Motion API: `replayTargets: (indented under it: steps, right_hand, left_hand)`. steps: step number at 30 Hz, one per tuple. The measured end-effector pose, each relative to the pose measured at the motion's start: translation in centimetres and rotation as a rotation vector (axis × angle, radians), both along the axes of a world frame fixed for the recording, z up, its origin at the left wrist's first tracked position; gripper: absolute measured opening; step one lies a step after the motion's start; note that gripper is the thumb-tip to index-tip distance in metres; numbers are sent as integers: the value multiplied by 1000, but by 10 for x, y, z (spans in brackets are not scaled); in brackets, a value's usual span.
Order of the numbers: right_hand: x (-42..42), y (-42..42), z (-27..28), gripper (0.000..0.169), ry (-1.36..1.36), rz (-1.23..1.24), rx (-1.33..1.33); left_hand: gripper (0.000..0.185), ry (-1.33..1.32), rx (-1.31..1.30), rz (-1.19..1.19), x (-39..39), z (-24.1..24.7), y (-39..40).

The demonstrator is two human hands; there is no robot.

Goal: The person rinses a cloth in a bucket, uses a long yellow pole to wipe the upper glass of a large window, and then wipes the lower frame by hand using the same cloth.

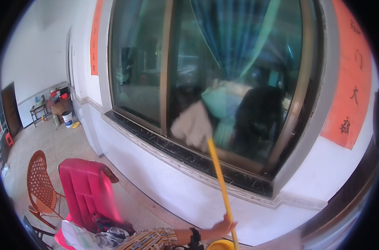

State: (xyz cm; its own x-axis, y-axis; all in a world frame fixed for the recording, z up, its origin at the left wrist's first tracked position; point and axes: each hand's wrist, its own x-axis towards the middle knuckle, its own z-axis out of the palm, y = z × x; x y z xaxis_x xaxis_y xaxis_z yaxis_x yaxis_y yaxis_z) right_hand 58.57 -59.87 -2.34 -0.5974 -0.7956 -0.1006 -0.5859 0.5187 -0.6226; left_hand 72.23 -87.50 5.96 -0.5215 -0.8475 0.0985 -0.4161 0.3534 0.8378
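Note:
My left hand (224,226) grips a long yellow pole (221,178) near the bottom of the view. A dark band circles my wrist, below a patterned sleeve (148,239). At the pole's upper end, a blurred beige cloth (192,125) lies against the lower part of the window glass (189,68). How the cloth is fixed to the pole cannot be made out. Below my hand, a yellow bucket or basin (220,245) shows in part. My right hand is out of view.
A black stone sill (189,156) juts out under the window. To the left stand a pink padded chair (83,187), with a bag and cloth on it, and a brown woven chair (41,184). A white bucket (67,119) stands farther back. Red paper banners (348,93) flank the window.

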Motion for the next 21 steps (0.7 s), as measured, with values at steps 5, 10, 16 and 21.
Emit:
replayTargets:
  steps: [5, 10, 16, 21]
  right_hand:
    - [-8, 46, -1, 33, 64, -30, 37]
    - [-46, -12, 38, 37, 363, 79, -175]
    - [-61, -68, 77, 41, 398, -68, -109]
    - [-63, 40, 60, 45, 358, -114, 34]
  left_hand:
    - [49, -45, 113, -75, -18, -97, 36]
    - [57, 281, -41, 134, 13, 24, -82]
    - [59, 148, 214, -58, 35, 152, -127]
    - [60, 126, 495, -47, 15, 86, -55]
